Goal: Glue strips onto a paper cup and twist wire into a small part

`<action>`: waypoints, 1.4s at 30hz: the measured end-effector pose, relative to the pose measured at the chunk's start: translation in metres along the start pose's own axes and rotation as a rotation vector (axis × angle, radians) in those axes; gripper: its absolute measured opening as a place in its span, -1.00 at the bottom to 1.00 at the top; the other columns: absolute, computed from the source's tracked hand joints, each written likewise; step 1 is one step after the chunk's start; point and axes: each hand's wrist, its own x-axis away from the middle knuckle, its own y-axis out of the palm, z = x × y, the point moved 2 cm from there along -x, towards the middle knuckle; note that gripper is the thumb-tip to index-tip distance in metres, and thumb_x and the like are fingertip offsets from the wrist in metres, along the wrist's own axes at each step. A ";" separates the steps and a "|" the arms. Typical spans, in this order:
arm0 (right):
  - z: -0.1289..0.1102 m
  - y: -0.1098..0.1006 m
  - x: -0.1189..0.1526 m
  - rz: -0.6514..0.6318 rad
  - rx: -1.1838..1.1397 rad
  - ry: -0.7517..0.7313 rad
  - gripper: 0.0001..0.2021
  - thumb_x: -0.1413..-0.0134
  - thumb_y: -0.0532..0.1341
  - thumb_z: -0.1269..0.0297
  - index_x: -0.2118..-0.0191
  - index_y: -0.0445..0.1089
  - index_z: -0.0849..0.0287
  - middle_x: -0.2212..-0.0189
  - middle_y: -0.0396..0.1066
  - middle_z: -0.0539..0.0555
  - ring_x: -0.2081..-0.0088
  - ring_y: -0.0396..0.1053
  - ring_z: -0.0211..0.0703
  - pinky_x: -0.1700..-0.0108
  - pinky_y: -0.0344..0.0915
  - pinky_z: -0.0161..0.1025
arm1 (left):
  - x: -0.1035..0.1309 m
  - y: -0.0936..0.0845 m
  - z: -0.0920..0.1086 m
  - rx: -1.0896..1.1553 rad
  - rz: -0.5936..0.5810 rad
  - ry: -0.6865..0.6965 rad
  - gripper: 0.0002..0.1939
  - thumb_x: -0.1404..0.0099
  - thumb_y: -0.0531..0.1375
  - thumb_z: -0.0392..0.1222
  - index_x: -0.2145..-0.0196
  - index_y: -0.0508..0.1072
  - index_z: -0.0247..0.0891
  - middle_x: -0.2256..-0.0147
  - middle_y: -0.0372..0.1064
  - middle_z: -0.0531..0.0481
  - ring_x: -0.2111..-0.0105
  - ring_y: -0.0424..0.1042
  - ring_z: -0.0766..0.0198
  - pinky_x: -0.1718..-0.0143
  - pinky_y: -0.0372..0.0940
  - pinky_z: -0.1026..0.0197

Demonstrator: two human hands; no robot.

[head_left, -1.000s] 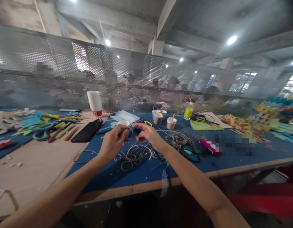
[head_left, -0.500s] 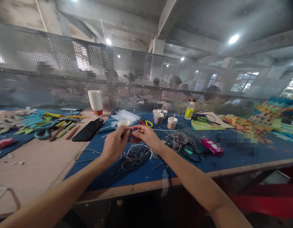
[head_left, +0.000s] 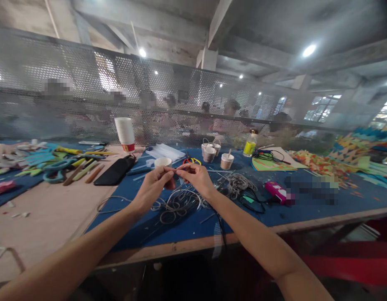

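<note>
Fingers of our left hand and right hand are pinched, tips nearly meeting; we cannot tell on what; looped cord lies just nearer us on blue matting, probably light, springy; we'd grip a loose end.

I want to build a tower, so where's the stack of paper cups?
The stack of paper cups stands left of centre in the head view, just beyond the black phone, before the perforated screen.
</note>
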 end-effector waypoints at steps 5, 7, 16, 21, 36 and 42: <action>-0.001 -0.001 0.001 -0.002 0.034 -0.036 -0.79 0.03 0.34 0.15 0.31 0.49 0.18 0.60 0.34 -0.06 0.57 0.27 -0.32 0.48 0.26 -0.36 | 0.000 0.000 -0.001 0.088 -0.044 -0.075 -0.77 -0.32 0.15 -0.06 0.21 0.42 -0.29 0.53 0.41 0.06 0.50 0.34 0.33 0.40 0.21 0.28; -0.002 -0.001 0.001 0.001 0.049 -0.046 -0.79 0.03 0.33 0.15 0.31 0.48 0.17 0.60 0.34 -0.07 0.57 0.27 -0.32 0.48 0.26 -0.36 | 0.000 0.001 0.000 0.095 -0.057 -0.089 -0.76 -0.31 0.16 -0.05 0.21 0.42 -0.29 0.52 0.43 0.05 0.50 0.36 0.32 0.39 0.23 0.27; -0.003 0.000 0.001 0.014 0.086 0.003 -0.80 0.04 0.33 0.14 0.34 0.46 0.16 0.59 0.34 -0.05 0.56 0.27 -0.29 0.47 0.25 -0.33 | 0.002 0.000 0.004 -0.194 0.035 0.041 -0.80 -0.27 0.18 -0.05 0.26 0.34 -0.22 0.48 0.49 0.01 0.44 0.49 0.17 0.35 0.32 0.17; -0.006 -0.001 0.002 -0.004 0.068 -0.002 -0.77 0.05 0.34 0.12 0.33 0.48 0.17 0.57 0.35 -0.05 0.55 0.26 -0.31 0.47 0.24 -0.34 | 0.004 -0.006 0.009 -0.437 0.092 0.146 -0.80 -0.31 0.12 -0.05 0.33 0.45 -0.21 0.42 0.51 0.00 0.37 0.47 0.19 0.29 0.27 0.19; -0.006 0.000 0.001 0.005 -0.030 0.013 -0.74 0.07 0.35 0.09 0.34 0.46 0.18 0.61 0.30 -0.09 0.56 0.22 -0.35 0.48 0.23 -0.37 | 0.000 -0.004 0.008 -0.099 0.041 0.047 -0.79 -0.19 0.28 -0.07 0.33 0.43 -0.26 0.44 0.51 0.00 0.38 0.50 0.21 0.28 0.32 0.19; -0.011 0.001 0.004 0.009 -0.047 0.025 -0.74 0.07 0.34 0.06 0.32 0.48 0.14 0.57 0.33 -0.06 0.53 0.23 -0.34 0.47 0.24 -0.36 | -0.001 -0.003 0.008 0.010 -0.076 -0.014 -0.76 -0.28 0.20 -0.02 0.38 0.45 -0.26 0.46 0.52 -0.02 0.41 0.49 0.25 0.24 0.34 0.18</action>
